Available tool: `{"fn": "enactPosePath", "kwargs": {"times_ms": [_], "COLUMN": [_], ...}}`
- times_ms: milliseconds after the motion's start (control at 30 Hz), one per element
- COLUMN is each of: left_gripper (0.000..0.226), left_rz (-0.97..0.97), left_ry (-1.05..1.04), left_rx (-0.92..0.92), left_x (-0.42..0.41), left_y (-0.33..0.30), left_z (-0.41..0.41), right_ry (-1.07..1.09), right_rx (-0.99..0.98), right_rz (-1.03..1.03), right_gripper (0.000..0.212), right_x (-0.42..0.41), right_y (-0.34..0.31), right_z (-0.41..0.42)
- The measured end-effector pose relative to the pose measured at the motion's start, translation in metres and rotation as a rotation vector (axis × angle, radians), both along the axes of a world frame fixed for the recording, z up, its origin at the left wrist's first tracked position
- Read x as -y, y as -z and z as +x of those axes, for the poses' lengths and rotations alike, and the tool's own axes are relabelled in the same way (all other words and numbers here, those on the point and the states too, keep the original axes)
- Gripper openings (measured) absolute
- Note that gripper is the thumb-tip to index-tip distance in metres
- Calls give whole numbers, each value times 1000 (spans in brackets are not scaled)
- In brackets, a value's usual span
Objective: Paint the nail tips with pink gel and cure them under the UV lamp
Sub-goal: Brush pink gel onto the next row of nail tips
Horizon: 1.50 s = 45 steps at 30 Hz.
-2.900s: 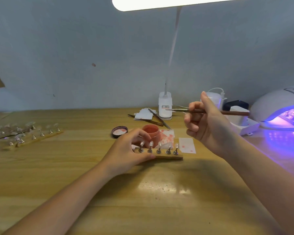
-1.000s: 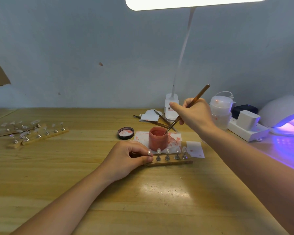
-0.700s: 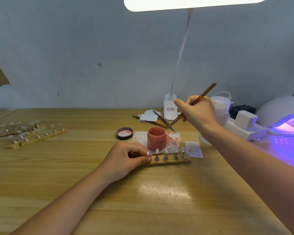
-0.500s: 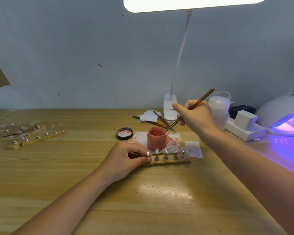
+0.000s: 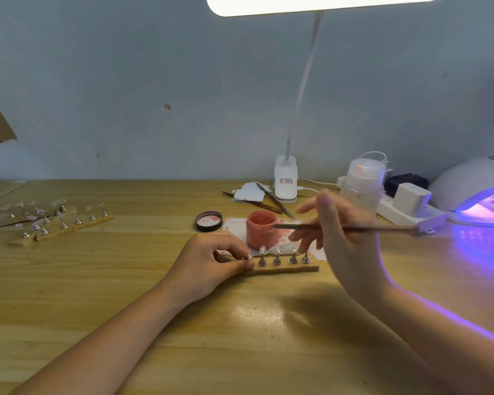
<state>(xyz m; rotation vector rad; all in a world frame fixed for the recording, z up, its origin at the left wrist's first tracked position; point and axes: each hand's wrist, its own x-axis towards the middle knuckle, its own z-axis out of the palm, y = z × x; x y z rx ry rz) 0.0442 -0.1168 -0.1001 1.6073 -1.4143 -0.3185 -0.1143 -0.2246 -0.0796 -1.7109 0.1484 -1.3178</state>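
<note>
Nail tips stand on a wooden strip just in front of the pink gel jar. The left hand pinches the strip's left end. The right hand, blurred, grips a brush, its tip at the jar's rim.

My right hand: motion-blurred, grip on the brush unclear; bristle end smeared against the pink gel jar.
Wooden strip: left end hidden under my left hand; one nail tip beside my fingers partly covered.
UV lamp: cut off by right edge; contents too small to tell.
Desk lamp head: cut off at top.
Spare nail stands, far left: too small to count.
Label on lamp base: unreadable.
</note>
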Motion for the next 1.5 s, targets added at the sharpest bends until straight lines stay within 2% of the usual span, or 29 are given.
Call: {"fn": "enactPosePath", "kwargs": {"times_ms": [133,200,300,433,633,767,867,1000,1133,1267,1400,1500], "left_gripper": [18,18,21,24,19,17,17,20,22,23,24,23], "left_rz": [-10,-14,-23,-29,-25,-28,-33,-41,-43,-51,-46,-38], "left_ry": [-20,-26,-10,20,33,43,53,62,71,62,60,60], "left_rx": [-51,-88,-132,-138,-150,-123,-132,-105,-118,-103,-105,-94], "left_x": [1,2,2,3,3,4,3,3,3,3,3,3], "left_y": [1,2,2,1,2,2,2,2,2,2,2,2], "left_z": [1,1,1,1,2,2,2,2,2,2,1,2], "right_ry": [74,116,69,133,91,138,92,141,85,140,81,137], "right_rx": [-159,-188,-171,-167,-193,-203,-206,-204,-218,-207,-225,-215], "right_rz": [-338,-399,-333,-382,-337,-374,-321,-370,-320,-368,-306,-362], "right_gripper": [41,45,51,50,55,49,56,41,55,51,56,42], "right_x": [-9,-11,-13,-14,-14,-14,-14,-14,-15,-15,-15,-15], "right_y": [22,27,30,31,34,34,35,34,34,34,35,34], "right_z": [-5,-7,-7,-4,-4,-2,-4,-3,-4,-3,-4,-3]}}
